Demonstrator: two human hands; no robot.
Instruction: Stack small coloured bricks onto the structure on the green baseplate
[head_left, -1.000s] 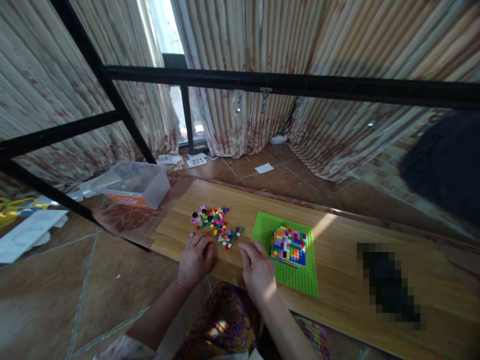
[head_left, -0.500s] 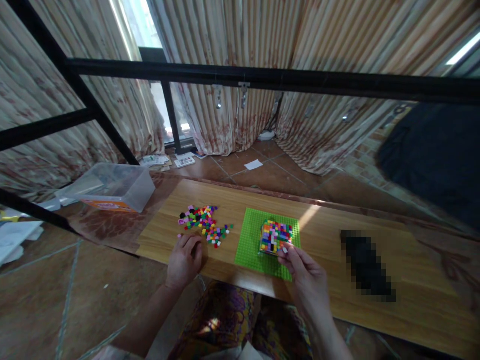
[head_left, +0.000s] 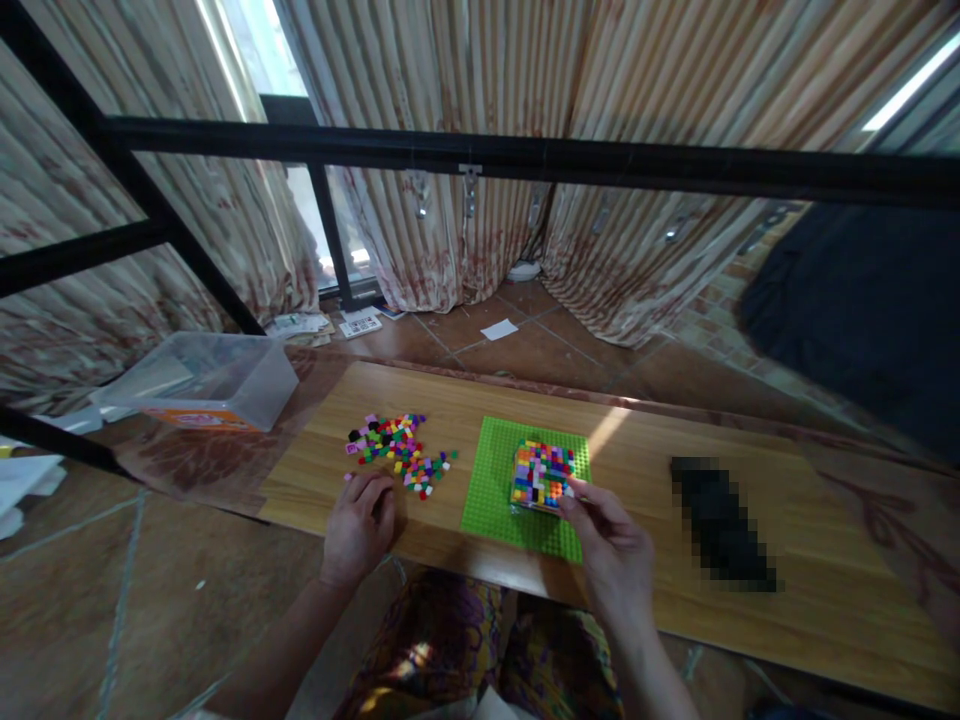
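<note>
A green baseplate [head_left: 491, 480] lies on the wooden board in front of me. On it stands a block built of many-coloured toy bricks [head_left: 541, 472]. My right hand [head_left: 611, 535] pinches a small white brick [head_left: 568, 491] at the near right corner of the block; whether it touches the block I cannot tell. Near the board's front edge rests my left hand [head_left: 358, 530], its fingers curled under, so anything inside is hidden. Just beyond it is a scattered pile of small loose bricks [head_left: 401, 448], in several colours.
The low wooden board [head_left: 637, 440] carries a pixelated dark object [head_left: 724, 525] on its right. A clear plastic box [head_left: 259, 385] with an orange label stands to the left. A black metal rail [head_left: 525, 155] crosses above, before striped curtains [head_left: 465, 240].
My right hand has brought the white brick closer in against the near right corner of the block. The left hand keeps its place by the pile. The whole view has shifted slightly.
</note>
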